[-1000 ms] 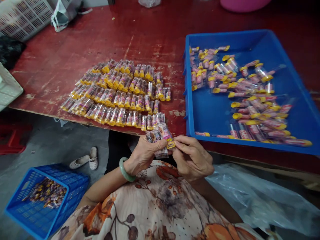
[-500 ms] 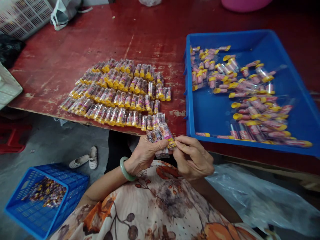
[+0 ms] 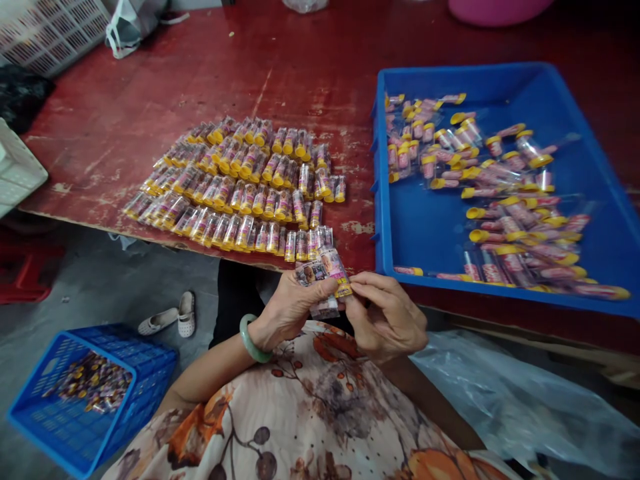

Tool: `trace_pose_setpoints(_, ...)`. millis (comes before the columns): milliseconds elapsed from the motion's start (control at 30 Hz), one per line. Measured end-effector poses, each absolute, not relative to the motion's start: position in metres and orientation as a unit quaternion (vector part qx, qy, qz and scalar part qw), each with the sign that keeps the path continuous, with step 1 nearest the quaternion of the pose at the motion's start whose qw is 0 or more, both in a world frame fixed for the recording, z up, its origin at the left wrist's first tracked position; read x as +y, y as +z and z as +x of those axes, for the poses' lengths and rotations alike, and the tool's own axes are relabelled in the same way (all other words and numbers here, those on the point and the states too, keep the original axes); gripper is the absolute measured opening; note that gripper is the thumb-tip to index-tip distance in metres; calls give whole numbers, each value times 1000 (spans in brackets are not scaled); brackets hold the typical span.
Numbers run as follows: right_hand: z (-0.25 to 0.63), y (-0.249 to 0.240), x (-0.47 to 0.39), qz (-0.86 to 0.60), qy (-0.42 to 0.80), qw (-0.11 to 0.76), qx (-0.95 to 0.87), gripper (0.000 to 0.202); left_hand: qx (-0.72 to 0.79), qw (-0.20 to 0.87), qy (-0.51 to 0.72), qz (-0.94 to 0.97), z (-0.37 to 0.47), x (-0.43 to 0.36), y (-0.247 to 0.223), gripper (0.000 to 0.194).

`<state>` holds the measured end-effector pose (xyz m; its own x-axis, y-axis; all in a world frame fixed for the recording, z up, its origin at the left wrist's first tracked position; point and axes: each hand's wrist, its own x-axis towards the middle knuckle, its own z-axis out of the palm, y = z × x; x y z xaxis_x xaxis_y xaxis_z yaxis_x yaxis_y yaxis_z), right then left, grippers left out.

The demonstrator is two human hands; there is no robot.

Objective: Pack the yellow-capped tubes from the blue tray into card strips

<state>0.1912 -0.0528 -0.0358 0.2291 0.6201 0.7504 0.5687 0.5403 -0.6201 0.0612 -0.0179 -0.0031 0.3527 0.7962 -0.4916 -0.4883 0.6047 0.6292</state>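
evidently the work is partway through, judging by how things lie: dozens of capped tubes (image 3: 247, 190) sit in slanting, close-packed rows on the red table (image 3: 320, 67), while many pink-labelled tubes (image 3: 520, 213) lie loose in the blue tray (image 3: 430, 233) at the right. whether the rows count as finished cannot be told from here. a blue crate (image 3: 155, 367) on the floor holds a heap of small yellow-and-dark pieces (image 3: 95, 383), too small to make out one by one.

the printed slips (image 3: 333, 267) are in front of the body, just off the near table edge. the left hand (image 3: 295, 300) grips them, thumb laid across the top and fingers underneath; the right hand (image 3: 393, 317) pinches the lower right corner with thumb and forefinger, its other fingers curled in.

the slips look thin, flat and glossy, overlapping like a small fan, one with a yellow band at its foot. the tubes are clear, smooth cylinders with bright yellow ends, some of those in the tray cut at an angle. the tabletop is scuffed, its paint worn pale in patches; the tray is smooth-walled, the crate latticed. crumpled clear plastic (image 3: 500, 380) hangs at the right, filmy and wrinkled.
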Motion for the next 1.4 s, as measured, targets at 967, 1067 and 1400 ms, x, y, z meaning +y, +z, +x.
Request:
trace_pose_setpoints(967,212,-21,-49,-456,174,525,-697,69,359,814,327,317,43,-14,-3,28)
trace_pose_setpoints(1067,212,-20,-48,-444,197,528,-697,68,362,815,320,320,42,-13,-4,29)
trace_pose_setpoints(1400,208,-25,-50,-448,178,534,-694,67,384,818,296,309,43,-13,-6,34)
